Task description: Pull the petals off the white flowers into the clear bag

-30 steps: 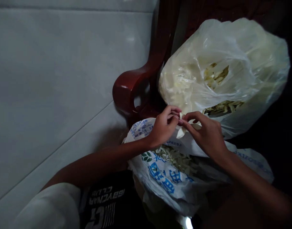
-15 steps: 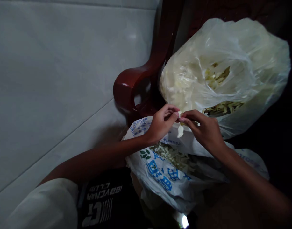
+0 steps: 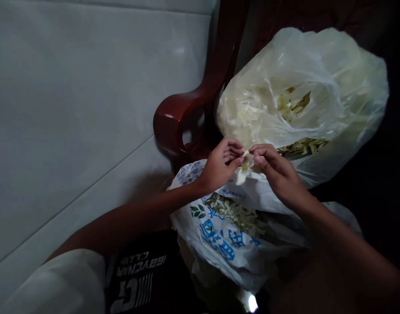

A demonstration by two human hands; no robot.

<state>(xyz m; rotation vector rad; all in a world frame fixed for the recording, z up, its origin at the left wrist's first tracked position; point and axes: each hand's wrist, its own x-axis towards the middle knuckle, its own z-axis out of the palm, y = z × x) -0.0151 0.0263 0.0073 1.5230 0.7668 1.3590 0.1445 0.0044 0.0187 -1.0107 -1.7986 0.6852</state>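
Observation:
Between my two hands is a small pale flower-like piece (image 3: pixel 242 176), cream-white with a yellowish middle and a petal-shaped part hanging down. My left hand (image 3: pixel 219 168) pinches its left side between thumb and fingers. From the right, my right hand (image 3: pixel 278 172) pinches the other side with thumb and forefinger. Directly below the hands, a white woven sack (image 3: pixel 213 255) with blue print gapes, showing many pale petal-like strips (image 3: pixel 235 213) inside. A big translucent plastic bag (image 3: pixel 353 83) behind my right hand holds yellowish-green pieces (image 3: pixel 306 146).
A dark red wooden armrest (image 3: pixel 173 115) curves beside the plastic bag. Pale tiles (image 3: pixel 72 96) fill the left side. Black cloth or a bag with white lettering (image 3: pixel 134 288) lies below my left forearm, and a small bright light (image 3: pixel 252 303) shows at the bottom.
The pale piece has spread open between my fingers, showing more of its yellowish middle. My right hand has shifted slightly left and up. The whole view has moved a little.

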